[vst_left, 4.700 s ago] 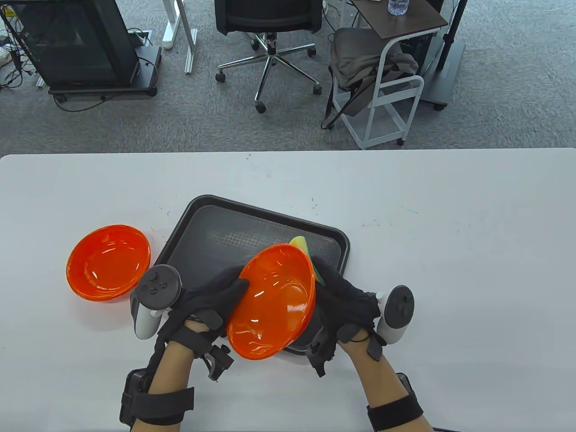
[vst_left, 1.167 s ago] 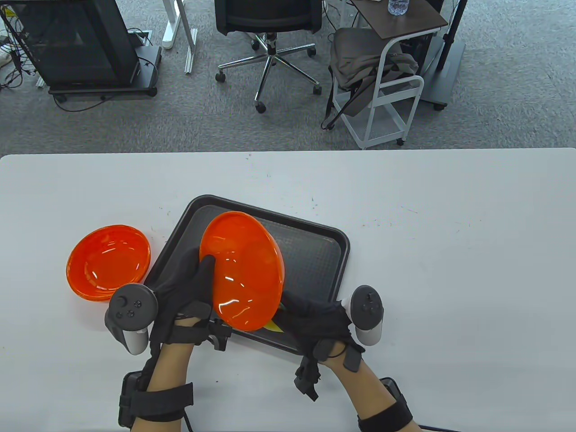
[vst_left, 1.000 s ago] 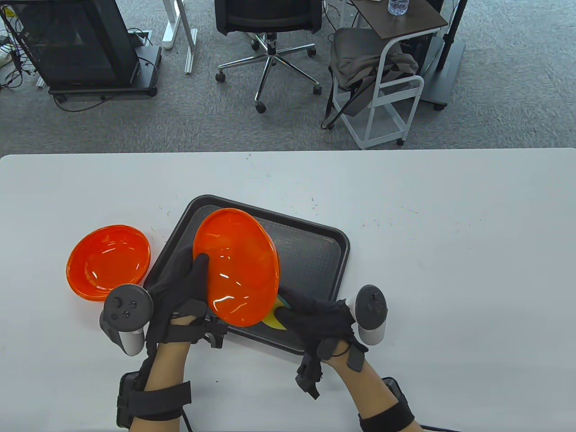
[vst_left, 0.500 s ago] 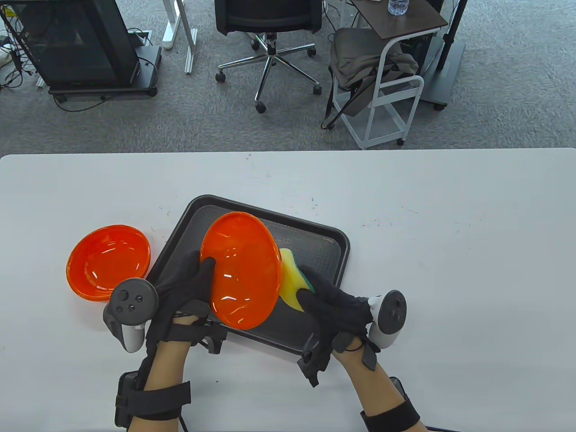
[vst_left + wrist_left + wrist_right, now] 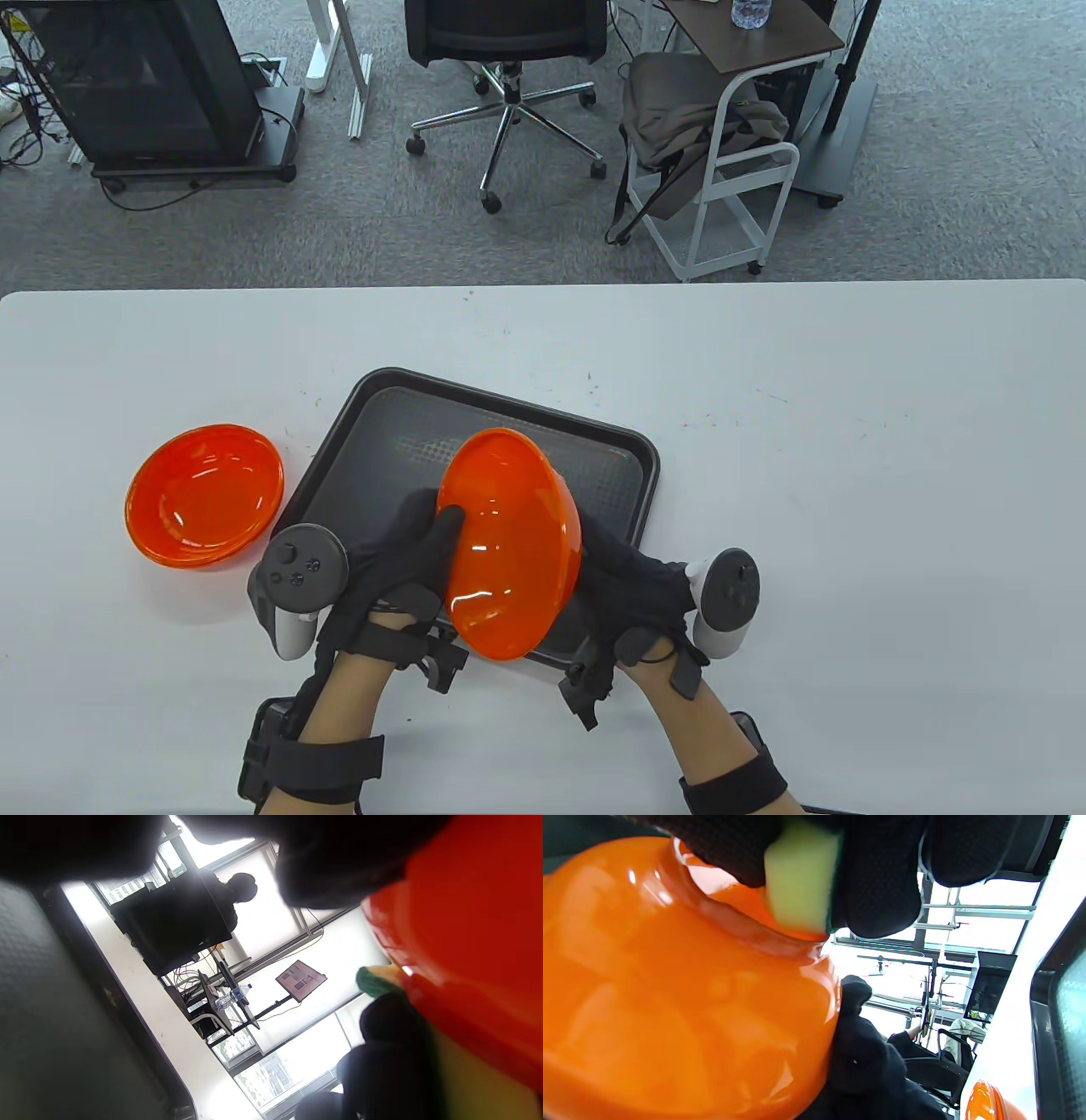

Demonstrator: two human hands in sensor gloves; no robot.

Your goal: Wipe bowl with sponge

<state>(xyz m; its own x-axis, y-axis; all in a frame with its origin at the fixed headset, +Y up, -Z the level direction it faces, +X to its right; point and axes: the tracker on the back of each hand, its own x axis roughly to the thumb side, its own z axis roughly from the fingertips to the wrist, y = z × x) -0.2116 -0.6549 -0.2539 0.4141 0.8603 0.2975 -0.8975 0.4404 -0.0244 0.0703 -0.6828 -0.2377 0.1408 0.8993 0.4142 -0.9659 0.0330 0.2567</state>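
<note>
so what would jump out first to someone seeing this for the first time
The bright orange bowl grabs the eye: the left hand holds it tilted on edge above the dark tray, near the table's front. Behind it the right hand presses a yellow and green sponge against the bowl's underside, plain only in the right wrist view. A second orange bowl rests on the white table, left of the tray.

I'm working in an office or lab. Beyond my hands, past the white table (image 5: 764, 356), I see grey carpet (image 5: 254, 229), a swivel chair (image 5: 509, 51), a cart (image 5: 730, 161) and a cabled equipment stand (image 5: 144, 85).
</note>
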